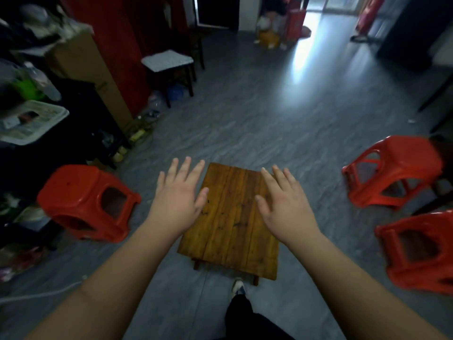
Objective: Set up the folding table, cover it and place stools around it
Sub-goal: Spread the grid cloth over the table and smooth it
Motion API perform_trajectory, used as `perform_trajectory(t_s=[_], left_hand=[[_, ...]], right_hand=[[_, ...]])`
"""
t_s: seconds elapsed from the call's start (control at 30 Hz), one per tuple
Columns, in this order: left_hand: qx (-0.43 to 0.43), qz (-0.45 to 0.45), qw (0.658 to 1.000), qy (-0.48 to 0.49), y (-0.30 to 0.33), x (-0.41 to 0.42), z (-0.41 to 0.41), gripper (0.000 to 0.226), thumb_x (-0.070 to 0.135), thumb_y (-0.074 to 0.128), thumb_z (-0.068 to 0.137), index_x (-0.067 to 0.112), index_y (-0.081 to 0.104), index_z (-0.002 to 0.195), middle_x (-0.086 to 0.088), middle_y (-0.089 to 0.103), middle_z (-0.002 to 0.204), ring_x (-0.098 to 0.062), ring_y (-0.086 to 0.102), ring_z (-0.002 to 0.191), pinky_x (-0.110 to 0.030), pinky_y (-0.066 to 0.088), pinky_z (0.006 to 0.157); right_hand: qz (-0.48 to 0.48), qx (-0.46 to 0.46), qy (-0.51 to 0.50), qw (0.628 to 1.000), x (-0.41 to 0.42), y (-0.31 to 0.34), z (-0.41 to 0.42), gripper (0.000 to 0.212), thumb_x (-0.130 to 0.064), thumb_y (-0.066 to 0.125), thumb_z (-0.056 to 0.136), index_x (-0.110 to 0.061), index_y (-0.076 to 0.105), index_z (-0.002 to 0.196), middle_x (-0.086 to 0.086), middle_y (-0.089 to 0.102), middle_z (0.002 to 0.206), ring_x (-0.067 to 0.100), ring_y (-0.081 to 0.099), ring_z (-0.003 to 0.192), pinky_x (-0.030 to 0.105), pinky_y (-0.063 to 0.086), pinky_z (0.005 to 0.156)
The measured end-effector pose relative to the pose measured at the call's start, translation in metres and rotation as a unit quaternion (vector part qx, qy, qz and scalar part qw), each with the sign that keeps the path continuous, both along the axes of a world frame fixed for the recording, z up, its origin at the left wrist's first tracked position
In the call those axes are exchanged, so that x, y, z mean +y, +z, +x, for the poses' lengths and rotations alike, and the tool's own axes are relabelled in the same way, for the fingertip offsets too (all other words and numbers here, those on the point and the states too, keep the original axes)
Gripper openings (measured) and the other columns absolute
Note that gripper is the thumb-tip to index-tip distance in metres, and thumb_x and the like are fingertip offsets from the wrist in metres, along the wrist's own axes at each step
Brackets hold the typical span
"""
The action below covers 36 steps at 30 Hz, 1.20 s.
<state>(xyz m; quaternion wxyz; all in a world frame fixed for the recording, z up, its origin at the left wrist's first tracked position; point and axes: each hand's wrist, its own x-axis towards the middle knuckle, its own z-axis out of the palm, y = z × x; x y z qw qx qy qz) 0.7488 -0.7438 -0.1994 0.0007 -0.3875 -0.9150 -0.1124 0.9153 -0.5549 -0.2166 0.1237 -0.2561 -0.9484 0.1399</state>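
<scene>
Wooden folding table stands uncovered at centre, bare floor open toward 12 o'clock. Left hand and right hand (fingers spread, empty) hover over its long edges. Red stools: one at 9, two at 3.

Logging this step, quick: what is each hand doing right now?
Left hand: open, fingers spread, holding nothing.
Right hand: open, fingers spread, holding nothing.
</scene>
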Motion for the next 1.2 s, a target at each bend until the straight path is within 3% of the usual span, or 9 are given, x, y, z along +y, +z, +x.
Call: perform_trajectory(t_s=[0.2, 0.37, 0.77, 0.9, 1.0, 1.2], left_hand=[[-0.008, 0.013, 1.0, 0.0, 0.047, 0.011, 0.052, 0.067, 0.055, 0.034, 0.1, 0.035, 0.007, 0.157, -0.002, 0.008, 0.166, -0.025, 0.0, 0.153, -0.051, 0.008, 0.122], [-0.014, -0.014, 1.0, -0.013, 0.043, 0.066, 0.085, 0.066, 0.057, 0.031, 0.099, 0.038, 0.003, 0.156, 0.0, 0.006, 0.167, -0.023, -0.003, 0.153, -0.053, 0.009, 0.122], [0.01, 0.001, 1.0, -0.017, 0.048, 0.373, 0.123, 0.068, 0.056, 0.035, 0.098, 0.038, 0.005, 0.156, -0.001, 0.007, 0.167, -0.026, -0.004, 0.153, -0.054, 0.006, 0.122], [0.007, 0.006, 1.0, -0.021, 0.06, 0.451, 0.125, 0.068, 0.056, 0.035, 0.098, 0.039, 0.004, 0.156, 0.001, 0.005, 0.167, -0.024, -0.006, 0.153, -0.054, 0.002, 0.122], [0.003, 0.014, 1.0, 0.002, 0.064, 0.491, 0.111, 0.068, 0.057, 0.034, 0.098, 0.039, 0.003, 0.156, 0.001, 0.005, 0.167, -0.024, -0.006, 0.153, -0.054, 0.002, 0.122], [0.007, 0.02, 0.999, 0.042, 0.058, 0.553, 0.046, 0.068, 0.057, 0.031, 0.098, 0.038, 0.002, 0.157, 0.0, 0.005, 0.167, -0.024, -0.004, 0.153, -0.053, 0.003, 0.122]], right_hand=[[0.007, 0.006, -0.017, 1.0, 0.01, 0.04, 0.056, 0.064, -0.051, 0.039, 0.099, -0.028, 0.022, 0.156, 0.004, 0.021, 0.164, 0.025, 0.011, 0.152, 0.051, 0.018, 0.121], [0.001, 0.005, -0.036, 0.999, 0.065, 0.044, 0.086, 0.065, -0.051, 0.036, 0.099, -0.028, 0.017, 0.157, 0.003, 0.016, 0.165, 0.023, 0.007, 0.153, 0.049, 0.014, 0.122], [0.008, -0.009, -0.045, 0.999, 0.333, 0.054, 0.134, 0.068, -0.053, 0.035, 0.098, -0.031, 0.012, 0.158, 0.001, 0.009, 0.166, 0.021, 0.003, 0.153, 0.047, 0.01, 0.123], [0.038, -0.012, -0.016, 0.999, 0.42, 0.074, 0.128, 0.068, -0.053, 0.037, 0.097, -0.03, 0.014, 0.157, 0.002, 0.012, 0.166, 0.023, 0.005, 0.153, 0.049, 0.012, 0.123], [0.043, -0.03, 0.011, 0.999, 0.47, 0.083, 0.108, 0.068, -0.052, 0.038, 0.1, -0.031, 0.009, 0.158, 0.001, 0.006, 0.167, 0.022, 0.0, 0.153, 0.047, 0.006, 0.123], [0.071, -0.037, 0.063, 0.995, 0.546, 0.086, 0.027, 0.068, -0.053, 0.034, 0.099, -0.031, 0.008, 0.158, 0.002, 0.007, 0.167, 0.023, 0.001, 0.153, 0.051, 0.009, 0.122]])
